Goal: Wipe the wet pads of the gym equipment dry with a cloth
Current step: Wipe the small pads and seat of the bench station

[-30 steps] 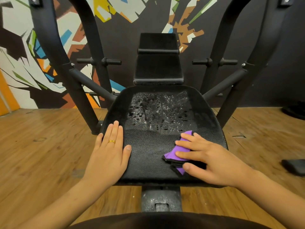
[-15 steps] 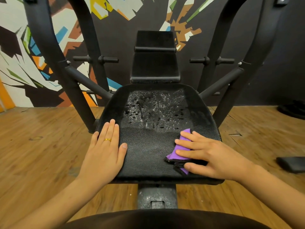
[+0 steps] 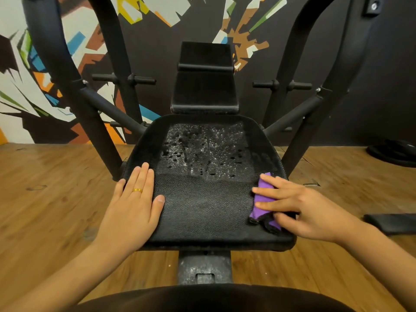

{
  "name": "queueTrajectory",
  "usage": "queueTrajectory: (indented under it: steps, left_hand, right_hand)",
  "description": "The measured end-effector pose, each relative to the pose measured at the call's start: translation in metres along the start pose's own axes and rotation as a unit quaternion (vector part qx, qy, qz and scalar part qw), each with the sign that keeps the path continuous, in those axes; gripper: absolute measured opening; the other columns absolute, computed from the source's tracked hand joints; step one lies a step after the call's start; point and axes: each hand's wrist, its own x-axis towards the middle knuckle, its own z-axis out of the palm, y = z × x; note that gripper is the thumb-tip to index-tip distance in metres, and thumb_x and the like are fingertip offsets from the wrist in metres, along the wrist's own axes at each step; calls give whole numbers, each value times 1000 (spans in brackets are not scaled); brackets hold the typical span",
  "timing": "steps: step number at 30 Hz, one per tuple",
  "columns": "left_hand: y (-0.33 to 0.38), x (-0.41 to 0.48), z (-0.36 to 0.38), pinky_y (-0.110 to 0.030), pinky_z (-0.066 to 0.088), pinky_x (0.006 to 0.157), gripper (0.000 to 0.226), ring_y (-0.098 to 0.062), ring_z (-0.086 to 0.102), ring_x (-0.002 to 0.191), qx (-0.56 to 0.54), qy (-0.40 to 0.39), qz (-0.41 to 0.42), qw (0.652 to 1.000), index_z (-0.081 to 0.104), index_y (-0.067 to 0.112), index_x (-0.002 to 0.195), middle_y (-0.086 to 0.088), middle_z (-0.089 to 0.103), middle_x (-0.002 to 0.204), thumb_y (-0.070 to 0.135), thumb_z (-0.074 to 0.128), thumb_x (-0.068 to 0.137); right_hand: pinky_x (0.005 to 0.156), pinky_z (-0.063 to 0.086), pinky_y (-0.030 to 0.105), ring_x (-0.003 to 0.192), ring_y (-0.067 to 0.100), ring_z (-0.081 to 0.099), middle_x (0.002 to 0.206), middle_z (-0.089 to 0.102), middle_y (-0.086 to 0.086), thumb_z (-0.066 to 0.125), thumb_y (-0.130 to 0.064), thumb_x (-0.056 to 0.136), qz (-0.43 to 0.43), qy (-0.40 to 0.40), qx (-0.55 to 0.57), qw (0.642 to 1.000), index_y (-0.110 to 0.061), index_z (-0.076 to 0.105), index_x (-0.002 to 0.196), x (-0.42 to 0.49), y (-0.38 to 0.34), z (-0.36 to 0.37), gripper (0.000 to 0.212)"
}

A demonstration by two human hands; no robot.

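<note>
Pressing cloth (image 3: 258,213) near pad's (image 3: 202,210) right edge

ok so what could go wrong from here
The bunched cloth under the right hand sits at the right edge of the seat, away from the droplets across its far half; it may smear them rather than soak them up. The left hand lies flat on the left edge, so that patch could get skipped.

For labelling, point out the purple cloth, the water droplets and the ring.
purple cloth (image 3: 265,184): head view, on its exposed upper fold.
water droplets (image 3: 202,152): head view, in the middle of the wet patch.
ring (image 3: 137,190): head view, on the gold band's top face.
</note>
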Motion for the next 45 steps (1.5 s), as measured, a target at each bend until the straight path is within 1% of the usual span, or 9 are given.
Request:
queueTrajectory:
  steps: [3,5,8,11,14,18,26,30,45]
  left_hand:
    - [1,0,-1,-49,27,119,71,-26,25,153,-1,2,-1,1000,32,3,156,-13,26,165,48,19,102]
    - [1,0,-2,-50,28,119,71,-27,26,152,0,3,-2,1000,33,2,155,-13,27,164,48,20,102]
    - [1,0,-1,-50,28,119,71,-26,25,152,2,0,-2,1000,32,2,156,-13,26,164,48,19,102]
    - [1,0,-1,-50,28,119,71,-26,26,152,2,3,-1,1000,32,2,156,-13,27,164,48,19,102]
    - [1,0,-2,-50,28,119,71,-27,26,152,-1,4,0,1000,32,2,155,-14,27,164,47,18,102]
    - [1,-1,-2,-50,28,119,71,-27,27,152,2,6,2,1000,33,1,155,-14,28,164,47,18,103]
    - [1,0,-1,-50,28,118,71,-28,28,151,1,2,-1,1000,35,1,154,-14,30,163,47,18,102]
    - [0,0,0,-49,25,120,72,-26,26,152,0,2,0,1000,32,3,156,-13,27,164,49,15,103]
    - [2,0,-1,-49,25,120,71,-26,25,152,-2,3,-1,1000,32,3,156,-13,27,164,47,16,103]
  right_hand:
    - [121,28,40,154,11,19,161,35,-7,46,-24,84,14,21,-36,999,-29,72,126,6,-14,2,49]
    - [122,29,37,152,4,19,163,30,-12,37,-34,85,114,77,24,990,-29,68,132,11,-32,9,57]
    - [126,17,31,152,-5,5,166,13,-18,29,-61,93,277,126,115,946,-28,36,155,17,-61,27,71]
    - [123,-3,25,150,1,-23,167,-15,-8,27,-68,97,316,82,37,944,-17,6,161,20,-70,47,85]
    - [127,6,39,155,24,-13,168,-5,14,21,-55,100,307,78,-97,943,-2,10,159,23,-64,56,80]
    - [125,20,49,155,35,8,165,15,24,25,-35,95,288,70,-135,946,6,24,155,30,-57,57,73]
    - [127,1,34,156,26,0,168,8,16,16,-41,89,254,24,-100,962,0,15,159,78,3,24,81]
    - [125,-2,30,156,23,-1,169,7,12,13,-45,87,208,9,-110,972,-3,15,160,60,-7,26,84]
    - [126,-3,33,156,23,-9,169,-4,10,10,-54,84,193,-29,-109,975,-6,5,161,86,13,16,90]
